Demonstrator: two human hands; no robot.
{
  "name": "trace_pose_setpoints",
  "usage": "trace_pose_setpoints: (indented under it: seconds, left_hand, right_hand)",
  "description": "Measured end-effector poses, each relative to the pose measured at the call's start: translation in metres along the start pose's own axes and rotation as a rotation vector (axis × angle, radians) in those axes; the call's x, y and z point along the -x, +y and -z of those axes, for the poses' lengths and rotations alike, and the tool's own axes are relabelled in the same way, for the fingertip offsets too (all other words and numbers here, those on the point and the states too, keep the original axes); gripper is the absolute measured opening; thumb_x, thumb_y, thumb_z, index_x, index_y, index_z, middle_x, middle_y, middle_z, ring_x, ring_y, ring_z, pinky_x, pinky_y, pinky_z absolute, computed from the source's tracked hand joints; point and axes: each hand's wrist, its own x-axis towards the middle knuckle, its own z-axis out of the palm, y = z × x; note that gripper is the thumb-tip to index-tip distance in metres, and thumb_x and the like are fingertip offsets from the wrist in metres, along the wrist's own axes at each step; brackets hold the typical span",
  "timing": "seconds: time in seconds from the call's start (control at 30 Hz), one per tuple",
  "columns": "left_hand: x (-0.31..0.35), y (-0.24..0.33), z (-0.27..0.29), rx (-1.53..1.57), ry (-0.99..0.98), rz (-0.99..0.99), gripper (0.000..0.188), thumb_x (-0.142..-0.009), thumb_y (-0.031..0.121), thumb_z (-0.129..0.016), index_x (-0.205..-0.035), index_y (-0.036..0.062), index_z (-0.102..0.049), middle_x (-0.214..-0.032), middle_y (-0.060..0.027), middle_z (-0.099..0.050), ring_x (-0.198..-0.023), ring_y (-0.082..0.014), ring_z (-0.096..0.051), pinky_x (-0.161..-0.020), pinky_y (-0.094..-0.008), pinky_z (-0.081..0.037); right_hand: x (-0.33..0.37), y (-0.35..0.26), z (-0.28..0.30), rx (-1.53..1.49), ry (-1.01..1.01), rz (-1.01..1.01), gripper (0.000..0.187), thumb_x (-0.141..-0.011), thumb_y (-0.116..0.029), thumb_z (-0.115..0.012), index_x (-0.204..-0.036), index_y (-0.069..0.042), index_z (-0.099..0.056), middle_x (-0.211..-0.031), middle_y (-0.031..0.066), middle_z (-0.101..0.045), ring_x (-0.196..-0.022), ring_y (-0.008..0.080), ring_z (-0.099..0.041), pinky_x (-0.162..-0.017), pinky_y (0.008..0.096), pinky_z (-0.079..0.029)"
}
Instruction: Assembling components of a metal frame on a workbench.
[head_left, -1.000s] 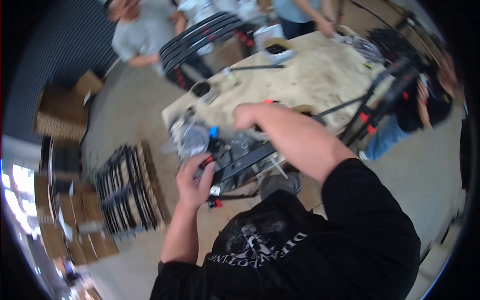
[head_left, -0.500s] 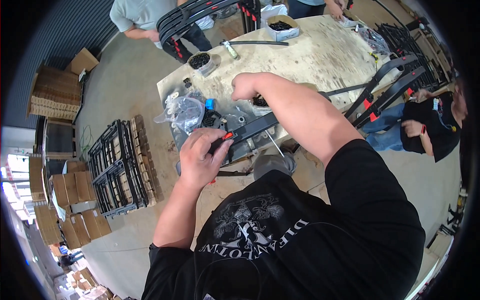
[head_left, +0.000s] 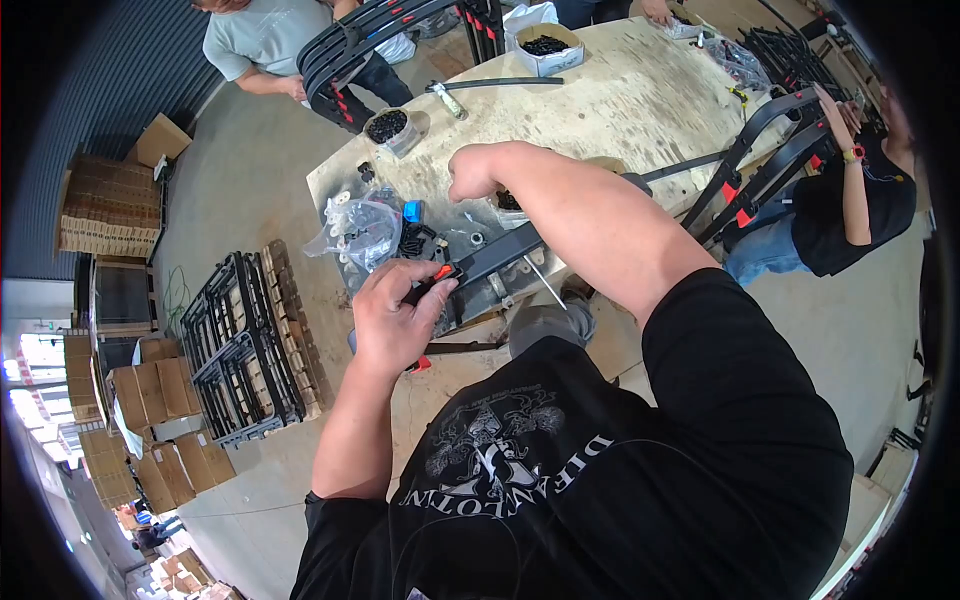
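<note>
My left hand (head_left: 392,318) is closed around the end of a black metal bar (head_left: 505,250), its thumb and fingers beside a red clip (head_left: 445,272) fixed at that end. The bar runs to the right under my other forearm toward a black frame with red parts (head_left: 745,190). Held out over the table, my right hand (head_left: 478,172) has curled fingers that mostly point away; whatever they hold is hidden. Just below it, a container of small dark parts (head_left: 508,200) is partly covered by my forearm.
The wooden table (head_left: 630,110) carries a plastic bag (head_left: 362,232), a blue object (head_left: 412,211), a tub of black parts (head_left: 390,128), a white box (head_left: 548,50) and a tube (head_left: 448,100). Black frames on a pallet (head_left: 240,350) stand left. Co-workers stand at the far side and right.
The view has shifted slightly. My left hand keeps its grip on the bar, and my right hand stays over the table. The co-worker at right has raised an arm to the black frame.
</note>
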Motion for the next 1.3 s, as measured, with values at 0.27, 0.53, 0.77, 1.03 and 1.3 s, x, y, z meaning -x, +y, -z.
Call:
trace_pose_setpoints:
  seconds: [0.27,0.53,0.77,1.03,1.3]
  left_hand:
    - [-0.005,0.0,-0.001,-0.056,-0.059,-0.053,0.019,-0.075,0.008,-0.084,-0.088,0.0032,-0.07,-0.084,-0.0123,-0.07,-0.079,-0.0297,-0.069,-0.073,-0.0377,-0.055]
    - [-0.01,-0.001,0.003,-0.06,-0.059,-0.218,0.017,-0.078,0.006,-0.081,-0.09,0.0041,-0.07,-0.088,-0.0118,-0.071,-0.087,-0.0303,-0.068,-0.079,-0.0386,-0.055]
    - [-0.007,-0.006,0.002,0.031,-0.06,-0.155,0.012,-0.081,0.002,-0.077,-0.091,0.0042,-0.071,-0.089,-0.0118,-0.071,-0.087,-0.0309,-0.068,-0.081,-0.039,-0.054]
    - [-0.006,-0.002,0.004,0.005,-0.089,-0.171,0.026,-0.081,0.004,-0.077,-0.105,0.0038,-0.068,-0.09,-0.0127,-0.07,-0.086,-0.0319,-0.067,-0.08,-0.0394,-0.054]
    - [-0.006,0.003,0.002,-0.01,-0.143,-0.098,0.053,-0.077,0.007,-0.081,-0.126,0.0023,-0.061,-0.101,-0.0112,-0.069,-0.086,-0.0222,-0.063,-0.081,-0.0333,-0.053]
  right_hand:
    - [-0.009,0.006,-0.005,0.013,0.002,0.007,0.053,-0.082,-0.036,-0.072,-0.119,0.003,-0.069,-0.116,0.024,-0.069,-0.107,0.0361,-0.067,-0.092,0.0422,-0.053]
    - [0.002,0.001,0.001,-0.012,-0.026,-0.011,0.055,-0.083,-0.035,-0.072,-0.121,0.004,-0.067,-0.114,0.0241,-0.07,-0.099,0.0354,-0.069,-0.084,0.0425,-0.055]
    - [0.004,-0.001,0.002,-0.018,-0.007,0.001,0.052,-0.083,-0.033,-0.071,-0.119,0.004,-0.067,-0.108,0.0233,-0.071,-0.09,0.0346,-0.071,-0.077,0.0432,-0.057]
    - [-0.005,0.004,-0.002,-0.004,0.0,-0.009,0.053,-0.083,-0.035,-0.072,-0.119,0.004,-0.068,-0.111,0.0235,-0.071,-0.095,0.0352,-0.07,-0.082,0.0425,-0.056]
    - [-0.004,0.004,-0.004,0.007,0.009,-0.02,0.053,-0.081,-0.036,-0.073,-0.118,0.002,-0.069,-0.115,0.0237,-0.07,-0.104,0.0352,-0.069,-0.091,0.0419,-0.053]
